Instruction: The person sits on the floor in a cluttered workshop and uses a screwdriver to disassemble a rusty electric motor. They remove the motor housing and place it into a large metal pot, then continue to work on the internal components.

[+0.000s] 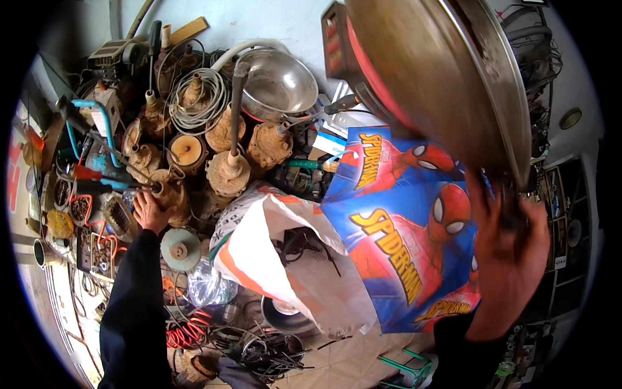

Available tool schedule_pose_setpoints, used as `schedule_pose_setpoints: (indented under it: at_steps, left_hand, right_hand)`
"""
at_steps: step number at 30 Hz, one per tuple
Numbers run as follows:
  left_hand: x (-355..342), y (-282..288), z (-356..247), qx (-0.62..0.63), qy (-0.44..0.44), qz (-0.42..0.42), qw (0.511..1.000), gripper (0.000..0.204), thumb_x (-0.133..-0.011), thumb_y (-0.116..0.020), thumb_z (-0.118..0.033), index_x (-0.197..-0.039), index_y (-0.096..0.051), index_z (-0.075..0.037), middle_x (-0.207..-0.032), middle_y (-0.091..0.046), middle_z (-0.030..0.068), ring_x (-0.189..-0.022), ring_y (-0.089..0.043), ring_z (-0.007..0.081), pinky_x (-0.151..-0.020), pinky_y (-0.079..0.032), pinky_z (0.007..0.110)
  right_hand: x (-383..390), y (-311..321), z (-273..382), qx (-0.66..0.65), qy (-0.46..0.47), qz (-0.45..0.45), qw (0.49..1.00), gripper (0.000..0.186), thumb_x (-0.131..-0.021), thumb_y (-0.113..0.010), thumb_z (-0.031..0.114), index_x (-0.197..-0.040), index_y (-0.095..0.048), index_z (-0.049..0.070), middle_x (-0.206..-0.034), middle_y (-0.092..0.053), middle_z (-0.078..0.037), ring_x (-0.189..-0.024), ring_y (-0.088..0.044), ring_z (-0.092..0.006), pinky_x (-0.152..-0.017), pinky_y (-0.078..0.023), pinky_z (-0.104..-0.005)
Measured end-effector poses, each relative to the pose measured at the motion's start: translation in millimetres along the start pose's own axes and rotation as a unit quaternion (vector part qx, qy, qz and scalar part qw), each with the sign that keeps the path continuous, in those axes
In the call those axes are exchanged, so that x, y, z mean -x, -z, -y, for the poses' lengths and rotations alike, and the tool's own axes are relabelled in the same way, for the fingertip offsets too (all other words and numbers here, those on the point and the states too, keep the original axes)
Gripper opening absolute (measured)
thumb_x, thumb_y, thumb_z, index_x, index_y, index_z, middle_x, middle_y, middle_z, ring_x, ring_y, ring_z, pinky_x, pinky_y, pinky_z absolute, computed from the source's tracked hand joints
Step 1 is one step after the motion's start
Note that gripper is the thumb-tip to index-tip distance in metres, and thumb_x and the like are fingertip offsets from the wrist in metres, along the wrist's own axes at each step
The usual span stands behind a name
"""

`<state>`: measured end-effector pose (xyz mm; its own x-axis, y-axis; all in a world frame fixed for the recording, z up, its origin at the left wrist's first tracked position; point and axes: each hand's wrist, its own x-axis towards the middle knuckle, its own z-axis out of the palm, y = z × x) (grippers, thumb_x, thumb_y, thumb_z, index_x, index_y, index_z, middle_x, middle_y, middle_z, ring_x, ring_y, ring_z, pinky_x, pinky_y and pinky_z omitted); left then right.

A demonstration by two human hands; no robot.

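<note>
My right hand (512, 253), blurred by motion, is closed at the lower edge of a large brownish metal pan (427, 58), seemingly around a dark handle there. The pan is raised and tilted at the upper right, with a red band and a dark box-shaped part (335, 40) on its left side. My left hand (152, 212) rests with fingers spread on a rusty pump (171, 194) amid the pile. Below the pan is a blue bag-like thing (402, 214) printed with a red masked figure. Beside it stands an open white sack (324, 279) with dark cords inside.
Several rusty pumps (228, 172) crowd the left and middle, with a coiled grey cable (194, 97) among them. Behind them is a shiny steel basin (275, 84). A red coiled hose (188, 332) and a green-framed stool (408, 369) are low down. Shelving (564, 214) lines the right.
</note>
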<state>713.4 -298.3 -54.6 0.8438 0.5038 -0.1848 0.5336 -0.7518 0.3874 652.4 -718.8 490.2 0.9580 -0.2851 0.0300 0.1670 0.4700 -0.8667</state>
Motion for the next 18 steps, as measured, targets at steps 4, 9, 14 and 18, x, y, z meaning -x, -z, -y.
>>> schedule_pose_setpoints:
  at_steps: [4,9,14,18]
  left_hand:
    - [94.9,-17.8,17.3,0.055,-0.122,-0.098,0.986,0.115,-0.074,-0.087,-0.04,-0.161,-0.021,-0.007,-0.164,-0.026,0.0242,-0.149,-0.025,0.0469,-0.121,-0.025,0.056]
    - [351.8,38.6,191.5,-0.012,-0.084,0.152,0.985,0.096,-0.072,-0.084,-0.031,-0.151,-0.039,-0.001,-0.159,-0.03,0.0285,-0.145,-0.03,0.0504,-0.119,-0.032,0.056]
    - [535.0,182.0,239.8,0.022,0.039,0.345,0.938,0.065,-0.084,-0.077,-0.036,-0.138,-0.058,-0.005,-0.155,-0.039,0.0261,-0.14,-0.042,0.0427,-0.116,-0.038,0.047]
    - [591.2,256.8,295.1,0.089,0.034,0.324,0.941,0.054,-0.087,-0.074,-0.035,-0.132,-0.063,-0.007,-0.151,-0.049,0.0189,-0.132,-0.052,0.0408,-0.109,-0.047,0.046]
  right_hand:
    - [128.0,28.4,42.1,0.076,0.048,-0.076,0.993,0.05,-0.092,-0.061,0.007,-0.138,-0.048,-0.009,-0.137,-0.053,-0.026,-0.132,-0.042,-0.0465,-0.101,-0.055,-0.0417]
    - [249.3,54.7,27.5,0.116,-0.037,-0.15,0.981,0.048,-0.092,-0.065,0.015,-0.134,-0.053,-0.005,-0.129,-0.058,-0.024,-0.119,-0.05,-0.0434,-0.094,-0.054,-0.0442]
    - [377.9,60.3,36.0,0.204,-0.191,-0.186,0.942,0.046,-0.092,-0.068,0.022,-0.131,-0.057,0.0,-0.121,-0.062,-0.022,-0.107,-0.058,-0.0404,-0.087,-0.053,-0.0468]
    - [458.8,60.7,25.3,0.324,-0.293,-0.077,0.896,0.045,-0.092,-0.071,0.028,-0.128,-0.061,0.003,-0.115,-0.066,-0.02,-0.096,-0.064,-0.0379,-0.082,-0.053,-0.0489]
